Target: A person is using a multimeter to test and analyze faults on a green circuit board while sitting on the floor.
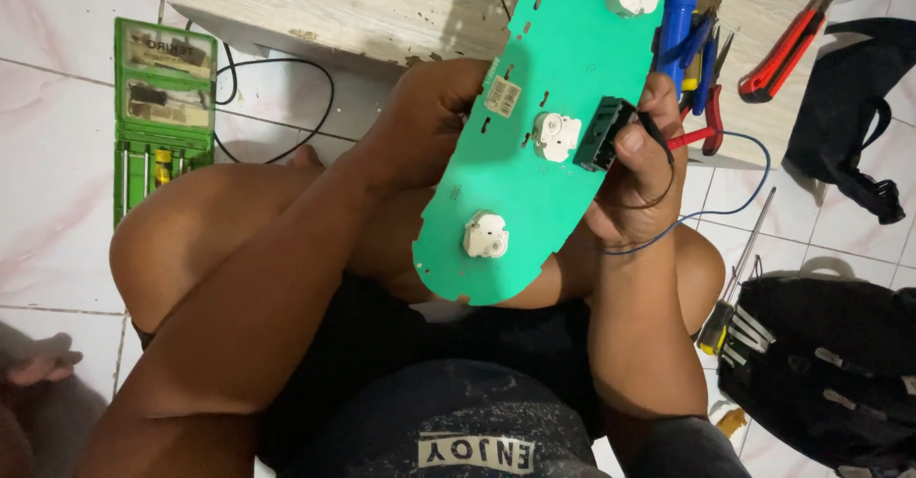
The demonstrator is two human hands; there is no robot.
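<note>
Long green printed circuit board (534, 144) held over the lap, left hand (434, 106) clamped on its edge, right hand (639, 168) pinching the black connector (603, 135) and wires; support near connector, avoid flexing.

One green circuit board (544, 144), carrying three white round motors (556, 135) and one black connector (603, 134); two hands on it; one green tool case (163, 106) far left; one red cutter (784, 51) far right; two black bags (840, 363).
</note>
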